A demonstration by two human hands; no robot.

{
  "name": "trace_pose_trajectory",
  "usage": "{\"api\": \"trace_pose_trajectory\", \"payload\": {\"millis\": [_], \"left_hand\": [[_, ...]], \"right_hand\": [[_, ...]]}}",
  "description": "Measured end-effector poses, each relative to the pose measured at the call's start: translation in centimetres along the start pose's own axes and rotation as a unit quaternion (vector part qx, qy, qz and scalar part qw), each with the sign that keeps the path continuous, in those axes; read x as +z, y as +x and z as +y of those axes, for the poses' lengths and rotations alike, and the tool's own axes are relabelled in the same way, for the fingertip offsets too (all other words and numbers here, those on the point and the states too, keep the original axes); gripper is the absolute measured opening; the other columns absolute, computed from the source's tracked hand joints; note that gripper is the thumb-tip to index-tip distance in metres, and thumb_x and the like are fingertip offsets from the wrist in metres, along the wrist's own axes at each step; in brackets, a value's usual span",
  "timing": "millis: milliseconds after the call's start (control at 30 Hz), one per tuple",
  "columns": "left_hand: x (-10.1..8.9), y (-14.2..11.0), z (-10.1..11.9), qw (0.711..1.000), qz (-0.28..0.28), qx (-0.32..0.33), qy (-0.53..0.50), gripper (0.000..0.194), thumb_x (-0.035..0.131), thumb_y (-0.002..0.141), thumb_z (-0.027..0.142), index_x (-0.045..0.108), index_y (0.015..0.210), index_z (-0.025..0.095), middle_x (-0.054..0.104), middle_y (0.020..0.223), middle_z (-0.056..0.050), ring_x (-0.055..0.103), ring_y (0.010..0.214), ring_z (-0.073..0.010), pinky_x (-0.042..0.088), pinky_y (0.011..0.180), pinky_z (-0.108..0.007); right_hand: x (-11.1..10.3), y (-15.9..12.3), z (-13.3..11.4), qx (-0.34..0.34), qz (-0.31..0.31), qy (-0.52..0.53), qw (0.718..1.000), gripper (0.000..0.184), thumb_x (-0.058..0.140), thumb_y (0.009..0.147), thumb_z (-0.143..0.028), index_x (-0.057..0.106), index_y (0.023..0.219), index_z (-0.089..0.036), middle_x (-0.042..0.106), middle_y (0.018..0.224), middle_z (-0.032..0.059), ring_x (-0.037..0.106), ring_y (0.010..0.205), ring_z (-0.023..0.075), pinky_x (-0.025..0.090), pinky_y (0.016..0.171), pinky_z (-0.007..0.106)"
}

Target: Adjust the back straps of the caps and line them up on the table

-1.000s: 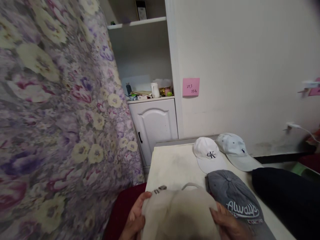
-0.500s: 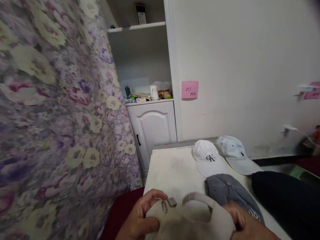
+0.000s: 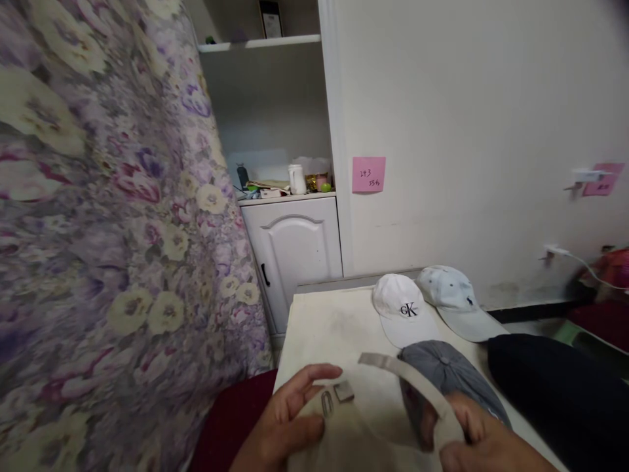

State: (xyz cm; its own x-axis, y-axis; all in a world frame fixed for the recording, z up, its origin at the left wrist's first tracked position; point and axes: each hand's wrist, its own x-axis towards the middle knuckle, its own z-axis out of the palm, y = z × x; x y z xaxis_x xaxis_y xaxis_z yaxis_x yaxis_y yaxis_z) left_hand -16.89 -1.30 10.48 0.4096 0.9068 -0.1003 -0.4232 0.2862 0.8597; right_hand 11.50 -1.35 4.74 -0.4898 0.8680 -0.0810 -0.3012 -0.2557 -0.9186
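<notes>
At the bottom of the view I hold a beige cap (image 3: 354,432) with its back opening toward the far side. My left hand (image 3: 289,419) grips the left edge, thumb and fingers around the fabric beside a metal clasp (image 3: 344,392) and a thin metal loop (image 3: 327,403). On the other side, my right hand (image 3: 484,432) pinches the base of the cap's strap (image 3: 410,377). The strap's free end arches leftward, apart from the clasp. Much of the cap is cut off below the frame.
On the pale table (image 3: 319,328) lie a white cap (image 3: 400,305), a light blue cap (image 3: 449,292), a grey cap (image 3: 447,367) and a dark cap (image 3: 555,393). A floral curtain (image 3: 122,229) hangs left; a white cabinet (image 3: 299,242) stands behind.
The strap's free end has risen and straightened into a wider arch, and the gap at the cap's back has widened. The whole view has shifted slightly.
</notes>
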Motion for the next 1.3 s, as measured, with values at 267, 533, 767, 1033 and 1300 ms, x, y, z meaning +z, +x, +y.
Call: {"api": "trace_pose_trajectory", "payload": {"millis": [267, 533, 767, 1033, 1300], "left_hand": [[-2.1, 2.2, 1.2, 0.989, 0.062, 0.115, -0.075, 0.045, 0.081, 0.069, 0.018, 0.07, 0.112, 0.023, 0.076, 0.102, -0.007, 0.072, 0.086, -0.0236, 0.056, 0.078, -0.031], [-3.4, 3.6, 1.2, 0.987, -0.017, 0.159, 0.011, 0.035, 0.082, 0.072, 0.029, 0.07, 0.104, 0.024, 0.075, 0.092, -0.003, 0.068, 0.078, -0.0172, 0.052, 0.071, -0.025], [-5.4, 1.1, -1.3, 0.988, -0.086, 0.019, 0.123, 0.03, 0.077, 0.076, 0.037, 0.073, 0.102, 0.024, 0.074, 0.095, -0.005, 0.065, 0.076, -0.0158, 0.043, 0.068, -0.024], [-4.9, -0.2, -3.9, 0.981, -0.117, -0.03, 0.155, 0.045, 0.089, 0.062, 0.038, 0.077, 0.103, 0.025, 0.068, 0.085, 0.0, 0.055, 0.071, -0.01, 0.037, 0.064, -0.019], [-2.5, 0.0, -4.2, 0.975, -0.13, -0.065, 0.17, 0.056, 0.089, 0.064, 0.034, 0.071, 0.117, 0.026, 0.062, 0.07, 0.004, 0.049, 0.057, -0.0067, 0.035, 0.055, -0.018]], "right_hand": [[1.6, 5.9, -3.7, -0.076, -0.024, 0.029, 0.996, 0.033, 0.088, 0.063, -0.039, 0.069, 0.076, -0.016, 0.063, 0.063, -0.0031, 0.055, 0.057, 0.0105, 0.043, 0.057, 0.022], [-0.8, 7.1, -5.5, -0.11, -0.061, -0.117, 0.985, 0.034, 0.089, 0.062, -0.04, 0.068, 0.071, -0.014, 0.056, 0.06, -0.0049, 0.044, 0.056, 0.0079, 0.03, 0.054, 0.021], [-1.4, 3.2, -1.5, -0.008, -0.172, -0.159, 0.972, 0.031, 0.087, 0.062, -0.033, 0.067, 0.078, -0.016, 0.054, 0.062, -0.0062, 0.043, 0.055, 0.0065, 0.029, 0.049, 0.018], [-1.0, 0.5, 0.9, 0.046, -0.149, -0.2, 0.967, 0.03, 0.085, 0.063, -0.037, 0.067, 0.075, -0.016, 0.055, 0.063, -0.0066, 0.044, 0.057, 0.0063, 0.031, 0.05, 0.017], [0.0, -1.2, 0.9, 0.064, -0.134, -0.172, 0.974, 0.03, 0.083, 0.069, -0.04, 0.067, 0.075, -0.014, 0.052, 0.061, -0.0059, 0.044, 0.056, 0.0063, 0.03, 0.05, 0.018]]}}
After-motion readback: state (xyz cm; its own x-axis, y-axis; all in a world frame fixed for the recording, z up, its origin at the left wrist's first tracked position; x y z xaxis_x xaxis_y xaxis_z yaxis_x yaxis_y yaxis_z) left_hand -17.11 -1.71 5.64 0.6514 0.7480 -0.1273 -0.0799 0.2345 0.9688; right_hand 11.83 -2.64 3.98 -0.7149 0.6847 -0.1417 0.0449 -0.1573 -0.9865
